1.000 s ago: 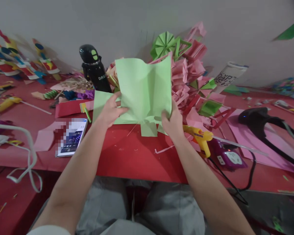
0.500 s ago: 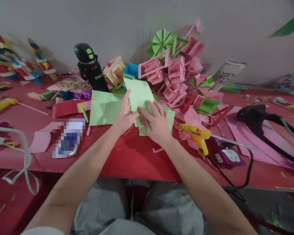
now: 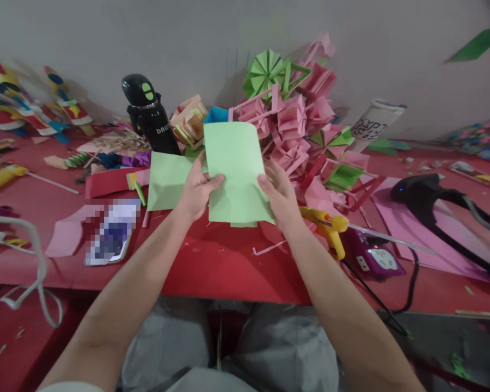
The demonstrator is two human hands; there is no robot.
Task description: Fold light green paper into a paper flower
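I hold a folded light green paper sheet [image 3: 237,171] upright above the red table [image 3: 212,267]. My left hand [image 3: 196,188] pinches its left edge, thumb in front. Along the right edge, my right hand [image 3: 281,195] grips the sheet, fingers curled round it. A second light green sheet [image 3: 167,179] lies flat on the table just left of my left hand.
A black bottle [image 3: 149,117] stands behind the sheets. A heap of pink and green folded paper shapes [image 3: 298,120] fills the back centre. A yellow glue gun [image 3: 326,226] and purple power strip [image 3: 375,260] lie right, a phone [image 3: 112,231] left, a black device [image 3: 433,198] far right.
The wide sheet held up a second ago was pressed flat on the table and folded narrower; now both hands have lifted the folded sheet upright again.
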